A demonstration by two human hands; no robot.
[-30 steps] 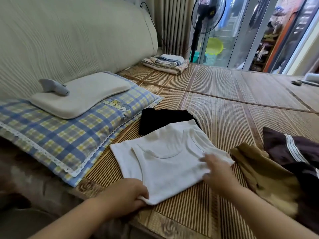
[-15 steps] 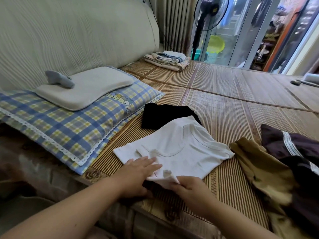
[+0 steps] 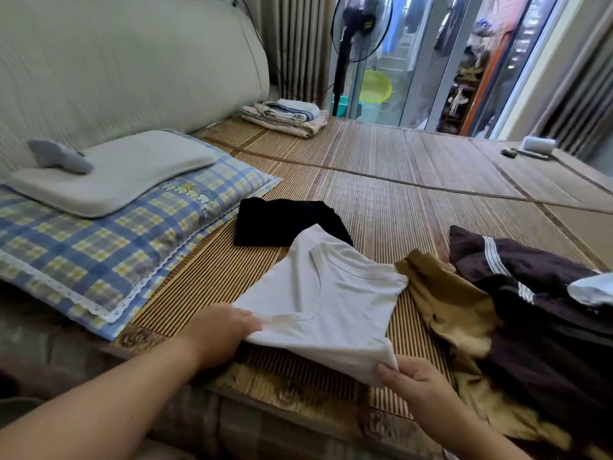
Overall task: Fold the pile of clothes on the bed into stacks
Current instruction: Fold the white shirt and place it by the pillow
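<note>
- The hands have spread apart: left hand (image 3: 225, 330) and right hand (image 3: 414, 381) now lift the shirt's (image 3: 331, 303) near edge off the bed (image 3: 414, 200), at lower centre. Each grip pinches a corner.
- This is probably the final fold, toward the black top (image 3: 282, 224) just behind.
- The unfolded pile (image 3: 530, 293) crowds the right, just beside the shirt.
</note>
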